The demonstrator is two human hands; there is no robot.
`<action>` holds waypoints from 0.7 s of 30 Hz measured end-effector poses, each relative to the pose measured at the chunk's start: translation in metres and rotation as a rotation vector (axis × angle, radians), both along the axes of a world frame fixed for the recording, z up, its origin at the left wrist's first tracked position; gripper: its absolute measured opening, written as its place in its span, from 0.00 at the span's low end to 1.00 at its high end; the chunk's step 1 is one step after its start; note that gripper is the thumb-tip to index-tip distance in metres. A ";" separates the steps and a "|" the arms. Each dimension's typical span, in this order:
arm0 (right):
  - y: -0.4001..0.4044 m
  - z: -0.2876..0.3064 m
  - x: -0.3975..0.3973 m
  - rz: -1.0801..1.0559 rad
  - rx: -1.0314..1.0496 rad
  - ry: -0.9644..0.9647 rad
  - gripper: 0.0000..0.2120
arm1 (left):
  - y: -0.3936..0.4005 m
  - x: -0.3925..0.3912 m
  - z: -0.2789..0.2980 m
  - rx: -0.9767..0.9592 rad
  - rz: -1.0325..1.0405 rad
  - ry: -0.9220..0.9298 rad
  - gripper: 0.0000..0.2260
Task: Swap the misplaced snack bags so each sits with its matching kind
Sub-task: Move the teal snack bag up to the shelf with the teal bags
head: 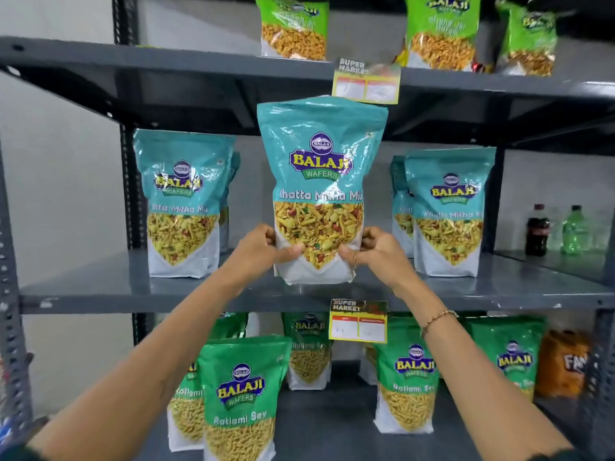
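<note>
A grey metal shelving rack [83, 294] fills the view, three shelves of it on show. On the middle shelf [499, 287] the teal Khatta Mitha Mix bags stand upright: one group at the left [181, 201], another at the right [447, 211], each with more teal bags tucked behind. Between them, dead centre, is the big one: a teal Khatta Mitha Mix bag [319, 181] held upright near the front edge of that shelf, its base low over the shelf surface; whether it touches down cannot be told.

The left hand [263, 247] grips the bag's lower left edge, thumb across the front, fingers wrapped behind. The right hand [372, 249] does the same on the lower right edge. Both are clamped on the bag. A thin bracelet [437, 319] sits on the right wrist.

Down on the bottom shelf, green Ratlami Sev bags: one close at the front left [241, 394], one further back in the middle [309, 347], two at the right [411, 374]. An orange bag [562, 364] stands at the far right of them. Up top, more green bags [293, 26], blurred.

Two bottles, dark [536, 231] and green [573, 231], stand in the next bay at the right. Yellow price tags hang on the shelf edges [359, 321].
</note>
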State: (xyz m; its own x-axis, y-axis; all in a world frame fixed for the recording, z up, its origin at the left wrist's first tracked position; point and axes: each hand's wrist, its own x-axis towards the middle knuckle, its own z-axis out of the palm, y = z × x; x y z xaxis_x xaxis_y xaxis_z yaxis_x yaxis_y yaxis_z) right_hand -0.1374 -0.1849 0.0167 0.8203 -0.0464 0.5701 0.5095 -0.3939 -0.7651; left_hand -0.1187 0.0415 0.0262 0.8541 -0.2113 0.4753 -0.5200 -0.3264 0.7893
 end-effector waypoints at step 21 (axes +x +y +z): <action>-0.037 -0.019 0.115 0.001 0.014 0.098 0.13 | -0.053 0.124 -0.025 -0.045 0.049 0.164 0.22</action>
